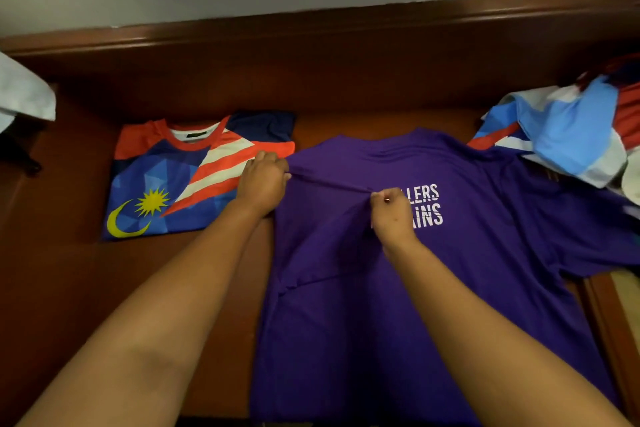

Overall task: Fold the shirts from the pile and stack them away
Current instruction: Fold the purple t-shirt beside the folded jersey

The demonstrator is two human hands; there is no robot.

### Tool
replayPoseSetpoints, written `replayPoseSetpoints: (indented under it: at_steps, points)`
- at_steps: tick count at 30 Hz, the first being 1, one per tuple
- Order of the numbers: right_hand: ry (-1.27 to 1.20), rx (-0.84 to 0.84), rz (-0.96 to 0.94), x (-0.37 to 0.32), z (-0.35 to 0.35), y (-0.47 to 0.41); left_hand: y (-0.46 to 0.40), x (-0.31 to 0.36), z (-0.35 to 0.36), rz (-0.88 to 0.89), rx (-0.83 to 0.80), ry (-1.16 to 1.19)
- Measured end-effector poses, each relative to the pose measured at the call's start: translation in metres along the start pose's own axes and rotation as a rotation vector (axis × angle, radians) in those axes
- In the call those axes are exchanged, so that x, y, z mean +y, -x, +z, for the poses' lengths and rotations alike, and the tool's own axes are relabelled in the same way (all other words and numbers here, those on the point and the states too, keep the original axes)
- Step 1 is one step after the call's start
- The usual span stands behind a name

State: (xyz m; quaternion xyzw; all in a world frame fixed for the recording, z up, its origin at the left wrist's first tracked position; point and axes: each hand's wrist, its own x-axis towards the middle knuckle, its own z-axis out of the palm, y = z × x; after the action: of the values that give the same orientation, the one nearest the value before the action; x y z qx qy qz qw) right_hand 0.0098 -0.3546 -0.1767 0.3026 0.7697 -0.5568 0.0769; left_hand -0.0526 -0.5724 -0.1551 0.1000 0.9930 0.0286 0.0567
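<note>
A purple shirt with white lettering lies spread on the brown wooden surface. Its left sleeve is folded in over the body. My left hand grips the purple cloth at the shirt's left shoulder edge. My right hand pinches a ridge of the same cloth near the lettering, partly covering the words. To the left lies a folded blue, red and white shirt with a yellow moon and star. At the far right sits the pile of unfolded shirts in light blue, white and red.
A raised wooden ledge runs along the back, with a pale wall above it. A white cloth hangs in at the left edge. The wood's right edge drops to a lighter floor.
</note>
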Motion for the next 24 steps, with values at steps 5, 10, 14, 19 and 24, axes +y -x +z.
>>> replayPoseSetpoints:
  at_steps: [5,10,14,19,24]
  points:
    - [-0.275,0.010,0.215,-0.007,-0.008,-0.004,-0.001,0.005,0.000,0.019,0.023,0.012]
    - [-0.224,-0.015,0.124,-0.001,-0.017,0.004,-0.001,0.004,0.003,0.003,0.022,0.048]
    - [0.165,0.091,-0.250,0.012,-0.020,0.027,0.018,0.011,0.006,-0.039,0.164,0.183]
    - [0.701,-0.144,-0.644,0.042,0.007,0.052,0.059,0.023,0.032,-0.023,-0.014,0.095]
    - [1.033,-0.208,-0.513,0.057,0.012,0.030,0.043,0.022,0.041,-0.073,-0.213,-0.055]
